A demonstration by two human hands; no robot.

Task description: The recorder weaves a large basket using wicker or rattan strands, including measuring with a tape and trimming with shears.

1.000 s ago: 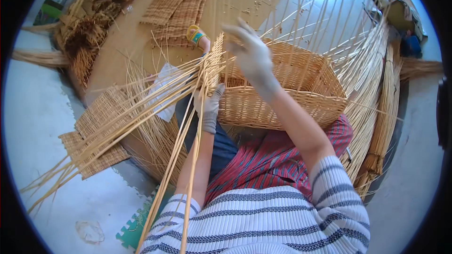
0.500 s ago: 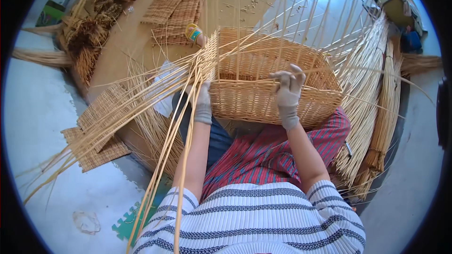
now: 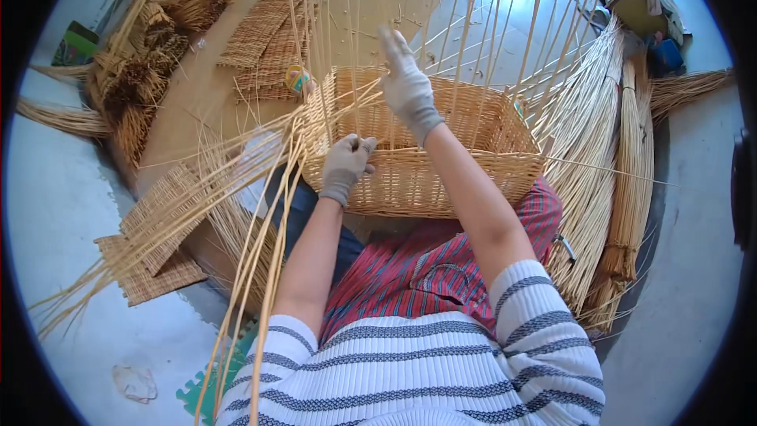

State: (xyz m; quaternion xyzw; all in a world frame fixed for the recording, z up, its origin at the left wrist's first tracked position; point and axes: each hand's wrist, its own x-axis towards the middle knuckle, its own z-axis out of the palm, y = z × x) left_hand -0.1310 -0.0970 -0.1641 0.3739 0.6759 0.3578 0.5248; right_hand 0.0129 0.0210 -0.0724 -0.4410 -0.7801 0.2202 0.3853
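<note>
A half-woven wicker basket rests on my lap, its long near wall facing me and tall upright stakes rising from its far side. My left hand, in a pale grey glove, is closed at the left part of the near rim, with thumb and fingers pinching the weave there. Above the inside of the basket, my right hand, gloved likewise, is raised among the stakes with its fingers stretched upward and slightly blurred. Long loose wicker rods fan out leftward and toward me from the basket's left end.
Bundles of peeled rods lie along the right side. Flat woven panels sit on the floor beyond the basket, and more woven panels lie at left. Darker bundled fibres are heaped at the far left. A green foam mat piece lies near left.
My right hand has swung up and leftward from the near rim to above the basket. My left hand has turned and sits slightly farther along the rim. A curved rod at right no longer shows.
</note>
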